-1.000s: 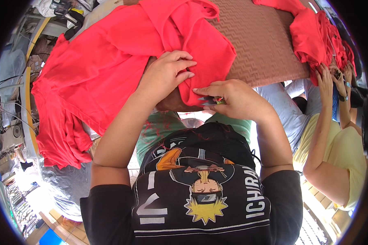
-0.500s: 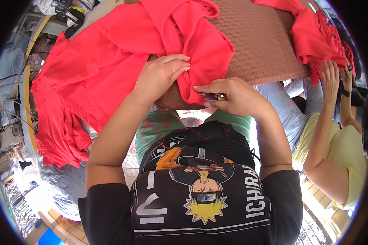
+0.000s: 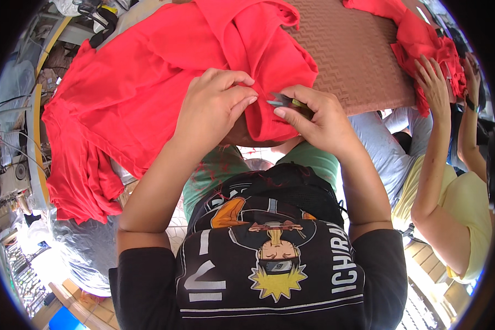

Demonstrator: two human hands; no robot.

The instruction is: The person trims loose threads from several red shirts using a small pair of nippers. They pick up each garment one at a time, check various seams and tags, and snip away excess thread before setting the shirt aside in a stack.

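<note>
A large red garment [image 3: 143, 66] lies spread over the near side of the table, part of it hanging off the left and the front. My left hand [image 3: 209, 107] is closed in a pinch at a folded section of this cloth. Any thread between its fingertips is too small to make out. In my right hand [image 3: 327, 118] is a small pair of thread snips [image 3: 284, 101], blades toward the left hand and close over the red fabric. The fingers partly cover the snips' handle.
The table [image 3: 352, 60] has a brown zigzag-textured cover. At right, a co-worker's hands [image 3: 435, 82] rest at another red garment [image 3: 426, 47]. Red thread scraps lie on my green shorts [image 3: 217, 165]. A plastic-wrapped bundle [image 3: 85, 247] stands at lower left, beneath the hanging cloth.
My right hand has moved forward with the snips, bringing the blades higher over the cloth. My left hand has shifted slightly forward. The co-worker's hands have moved a little.
</note>
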